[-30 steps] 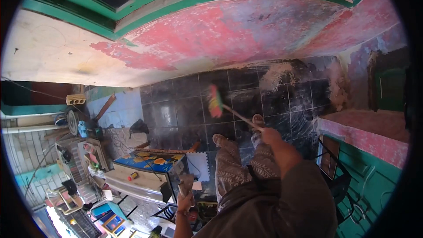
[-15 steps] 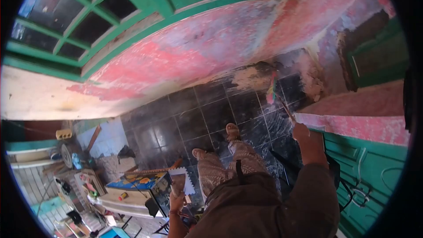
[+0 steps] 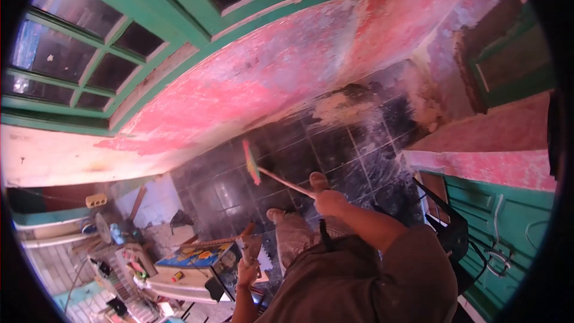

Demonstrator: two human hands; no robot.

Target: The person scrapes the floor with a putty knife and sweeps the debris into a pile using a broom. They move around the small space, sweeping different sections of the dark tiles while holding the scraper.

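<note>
Broom (image 3: 253, 164), now left of its earlier spot, in right hand (image 3: 330, 202).

Broom (image 3: 254, 164) ahead on floor (image 3: 287, 155), table (image 3: 197, 260) left

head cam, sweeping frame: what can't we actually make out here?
Head view only:
- Right hand on the thin wooden broom handle: the grip end is hidden under the fingers.
- Multicoloured broom head: motion-blurred, so bristle contact with the dark tiled floor is unclear.
- Left hand holds a pale flat object: too small and distorted to identify.
- Low blue-topped table: small items on it are unreadable, warped by fisheye.
</note>
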